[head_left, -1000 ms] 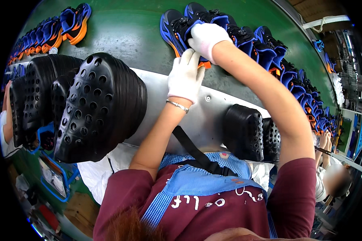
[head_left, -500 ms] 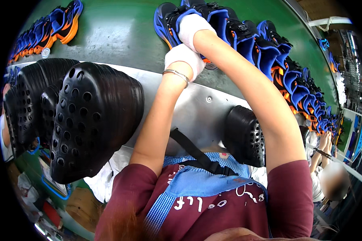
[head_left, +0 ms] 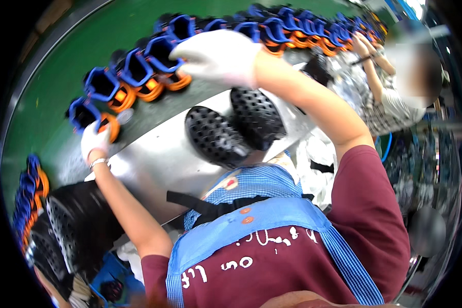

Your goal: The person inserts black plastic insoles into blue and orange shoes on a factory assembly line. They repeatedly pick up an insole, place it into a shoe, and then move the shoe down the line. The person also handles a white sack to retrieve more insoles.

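My left hand (head_left: pixel 95 139), in a white glove with a bracelet at the wrist, is closed at the heel of the end shoe (head_left: pixel 81 112). That shoe is blue and black with an orange sole. My right hand (head_left: pixel 218 57), also in a white glove, hangs above the row, thumb and fingers apart and slightly blurred. Nothing shows in it. Under and beside it stand more matching shoes (head_left: pixel 136 69), set side by side with their blue collars up. The right glove hides parts of several of them.
A green work surface (head_left: pixel 51 97) carries the shoes, with a metal ledge (head_left: pixel 154 149) along my side. Two black perforated shells (head_left: pixel 210 134) sit on the ledge, and stacked black shells (head_left: pixel 84 220) stand at left. Another shoe row (head_left: pixel 30 197) is far left. A co-worker (head_left: pixel 403 105) is at right.
My hands were together at one shoe and are now apart. The left has gone to the row's end shoe; the right is raised over the row. The view has turned toward the right.
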Motion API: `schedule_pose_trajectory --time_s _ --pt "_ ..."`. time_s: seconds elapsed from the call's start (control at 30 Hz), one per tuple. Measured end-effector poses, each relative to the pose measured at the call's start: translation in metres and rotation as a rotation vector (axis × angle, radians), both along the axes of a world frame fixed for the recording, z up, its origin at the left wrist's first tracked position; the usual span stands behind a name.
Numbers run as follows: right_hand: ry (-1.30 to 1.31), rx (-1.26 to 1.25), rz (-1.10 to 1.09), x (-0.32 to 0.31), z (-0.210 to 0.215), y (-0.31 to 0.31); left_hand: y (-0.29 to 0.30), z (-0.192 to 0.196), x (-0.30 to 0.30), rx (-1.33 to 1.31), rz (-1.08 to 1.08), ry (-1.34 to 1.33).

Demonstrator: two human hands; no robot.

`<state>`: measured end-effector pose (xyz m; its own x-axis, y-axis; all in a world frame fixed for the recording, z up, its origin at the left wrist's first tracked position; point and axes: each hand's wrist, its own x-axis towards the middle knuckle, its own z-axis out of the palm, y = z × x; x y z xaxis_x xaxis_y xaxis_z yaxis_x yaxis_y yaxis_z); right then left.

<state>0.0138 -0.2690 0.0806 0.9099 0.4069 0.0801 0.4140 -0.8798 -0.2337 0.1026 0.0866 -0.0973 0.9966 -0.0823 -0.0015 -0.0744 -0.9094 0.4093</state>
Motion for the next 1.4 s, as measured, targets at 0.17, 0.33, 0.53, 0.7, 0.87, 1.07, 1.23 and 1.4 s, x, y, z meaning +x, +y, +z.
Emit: schedule_pose_trajectory --time_s 0.17,0.33,0.53,0.7,0.87,1.07,1.23,1.4 --pt "-0.236 0.127 -0.629 -0.110 0.017 -0.170 0.038 -0.003 -0.005 0.268 0.299 -0.219" --pt "-0.116 0.011 -1.028 -0.186 -0.066 -0.293 -0.020 0.039 -0.044 0.294 0.338 -0.354" --pt "-0.081 0.095 -1.138 -0.183 -0.107 -0.299 -0.029 0.057 -0.059 0.294 0.194 -0.459" --pt "-0.009 0.077 -0.971 -0.197 -0.093 -0.323 -0.038 0.061 -0.065 0.219 0.179 -0.447" --pt "0.070 0.435 -0.936 -0.231 -0.085 -0.354 -0.051 0.067 -0.068 -0.026 0.083 -0.345" --pt "-0.063 0.576 -0.848 -0.227 -0.030 -0.318 -0.071 0.095 -0.074 -0.234 0.072 -0.349" --pt "-0.131 0.641 -0.277 -0.175 0.016 -0.206 -0.155 0.143 -0.100 -0.978 -0.244 0.090" --pt "-0.051 0.635 0.209 -0.099 0.027 -0.061 -0.172 0.135 -0.126 -1.629 -0.683 0.706"
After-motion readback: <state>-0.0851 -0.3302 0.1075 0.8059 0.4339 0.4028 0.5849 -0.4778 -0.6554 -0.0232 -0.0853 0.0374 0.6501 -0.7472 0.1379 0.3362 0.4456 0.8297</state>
